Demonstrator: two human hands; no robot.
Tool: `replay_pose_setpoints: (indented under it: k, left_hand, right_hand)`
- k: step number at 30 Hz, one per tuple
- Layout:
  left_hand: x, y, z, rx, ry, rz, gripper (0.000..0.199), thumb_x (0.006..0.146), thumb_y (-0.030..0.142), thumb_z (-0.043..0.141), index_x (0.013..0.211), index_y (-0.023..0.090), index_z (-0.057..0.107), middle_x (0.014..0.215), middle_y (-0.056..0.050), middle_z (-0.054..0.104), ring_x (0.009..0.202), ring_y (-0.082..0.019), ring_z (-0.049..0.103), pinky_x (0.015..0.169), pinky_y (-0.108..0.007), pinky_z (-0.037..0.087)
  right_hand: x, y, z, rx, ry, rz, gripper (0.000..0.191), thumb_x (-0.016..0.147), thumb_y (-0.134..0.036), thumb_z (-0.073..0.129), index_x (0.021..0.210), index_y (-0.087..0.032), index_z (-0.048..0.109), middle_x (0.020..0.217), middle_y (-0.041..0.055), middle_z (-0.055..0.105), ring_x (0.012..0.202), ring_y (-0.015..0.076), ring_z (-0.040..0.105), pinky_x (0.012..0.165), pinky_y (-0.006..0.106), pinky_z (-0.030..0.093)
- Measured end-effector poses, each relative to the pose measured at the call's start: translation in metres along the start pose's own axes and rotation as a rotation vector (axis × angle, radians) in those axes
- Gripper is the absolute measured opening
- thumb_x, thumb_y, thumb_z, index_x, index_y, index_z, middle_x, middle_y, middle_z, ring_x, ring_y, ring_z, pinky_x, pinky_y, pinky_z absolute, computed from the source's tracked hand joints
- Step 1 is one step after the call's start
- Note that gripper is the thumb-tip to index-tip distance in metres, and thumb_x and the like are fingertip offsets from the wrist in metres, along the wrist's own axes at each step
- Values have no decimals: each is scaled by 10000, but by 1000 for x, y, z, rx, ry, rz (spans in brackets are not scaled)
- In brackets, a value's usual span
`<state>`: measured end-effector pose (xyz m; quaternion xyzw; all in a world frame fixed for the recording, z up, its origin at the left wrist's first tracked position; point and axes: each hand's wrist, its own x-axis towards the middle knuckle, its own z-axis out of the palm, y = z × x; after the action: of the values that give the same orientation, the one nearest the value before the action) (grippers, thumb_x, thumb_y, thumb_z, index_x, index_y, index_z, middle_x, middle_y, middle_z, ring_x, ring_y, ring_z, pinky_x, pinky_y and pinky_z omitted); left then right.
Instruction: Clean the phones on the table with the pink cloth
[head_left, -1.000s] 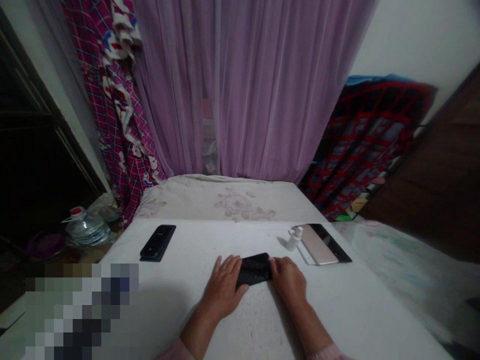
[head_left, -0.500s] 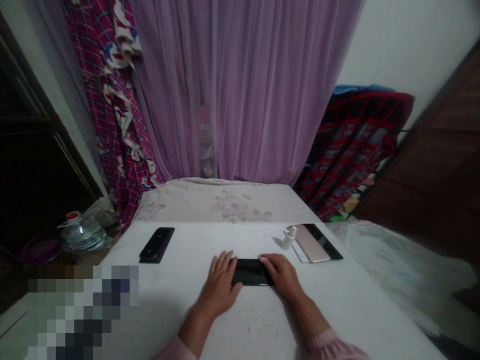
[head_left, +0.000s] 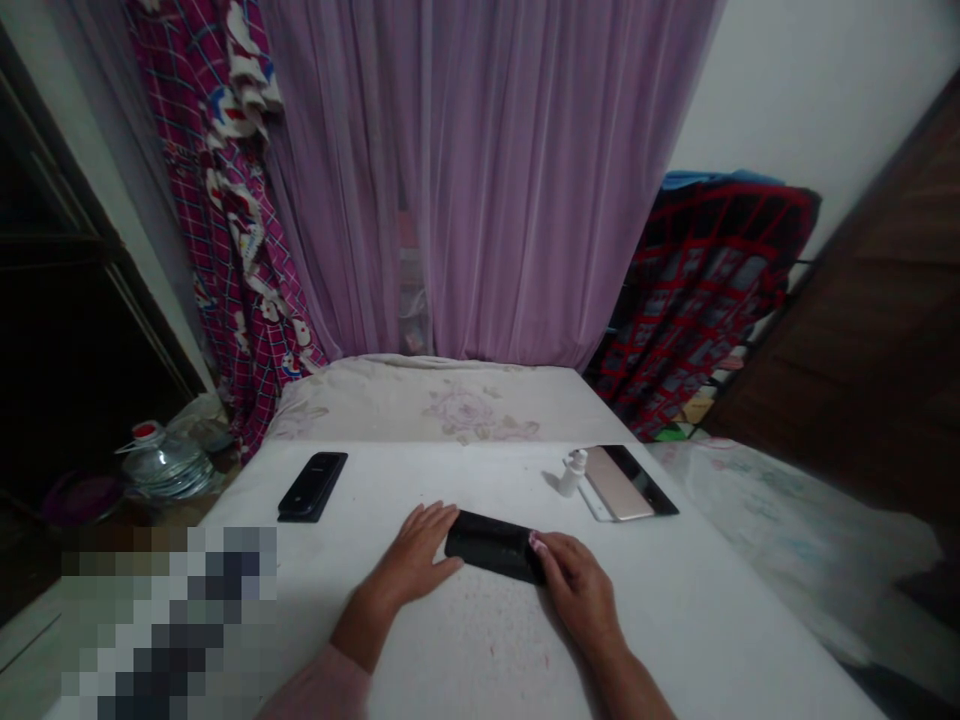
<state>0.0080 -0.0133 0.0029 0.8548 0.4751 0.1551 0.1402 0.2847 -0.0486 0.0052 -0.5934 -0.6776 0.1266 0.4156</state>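
Left hand [head_left: 410,556] open and flat on the white tabletop [head_left: 675,610], just beside the black phone [head_left: 491,547] lying crosswise, right hand [head_left: 577,588] on that phone's right end, grip impossible to tell; beyond, a second black phone [head_left: 311,487], a white spray bottle [head_left: 574,473], a rose-gold phone [head_left: 619,484] on a black tablet [head_left: 649,478], then a purple curtain [head_left: 495,180].

The black phone [head_left: 491,547] between the hands blocks any straight pass from the left hand [head_left: 409,565] to the right hand [head_left: 576,590]. A broad stretch of white table [head_left: 480,650] lies before it (faintly speckled). Behind, a lane runs between the far-left phone [head_left: 310,486] and the small spray bottle [head_left: 573,473], which stands beside the gold phone [head_left: 619,483].
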Motion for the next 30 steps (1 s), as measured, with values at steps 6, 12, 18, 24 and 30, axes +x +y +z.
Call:
replay_pose_setpoints:
  k: [6, 12, 18, 24, 30]
  left_hand:
    - [4, 3, -4, 41, 113, 54, 485, 904, 396, 617, 1341, 210, 520, 1358, -98, 584, 1279, -272, 506, 1136, -512, 285]
    - [8, 23, -13, 68, 222, 38, 282, 937, 432, 580, 1114, 232, 670, 1112, -53, 728, 1058, -221, 655, 1092, -459, 352]
    - [9, 33, -9, 118, 320, -13, 255, 959, 406, 554, 879, 239, 729, 847, -24, 766, 781, -197, 713, 934, -383, 487]
    - [10, 30, -3, 165, 424, -44, 196, 950, 358, 580, 987, 234, 728, 782, -35, 761, 705, -210, 724, 670, -275, 555]
    - [12, 24, 1, -20, 507, 12, 226, 972, 277, 525, 1111, 242, 701, 1004, -27, 766, 843, -186, 744, 770, -257, 580]
  right_hand:
    - [3, 4, 6, 39, 14, 60, 407, 885, -510, 480, 966, -226, 760, 987, 87, 757, 935, 254, 698, 859, 399, 559]
    - [9, 1, 4, 164, 154, 146, 422, 883, -502, 489, 992, -183, 743, 1000, 107, 754, 953, 259, 701, 862, 398, 567]
    - [3, -9, 6, 81, 260, -73, 336, 914, -407, 509, 1062, -188, 715, 1073, 101, 732, 1003, 227, 677, 899, 379, 551]
    - [19, -5, 17, 52, 291, -166, 300, 940, -365, 496, 1060, -195, 712, 1067, 82, 734, 997, 207, 683, 908, 351, 549]
    - [42, -6, 27, -49, 355, -222, 312, 962, -360, 464, 1035, -191, 716, 1025, 80, 742, 959, 214, 682, 862, 359, 527]
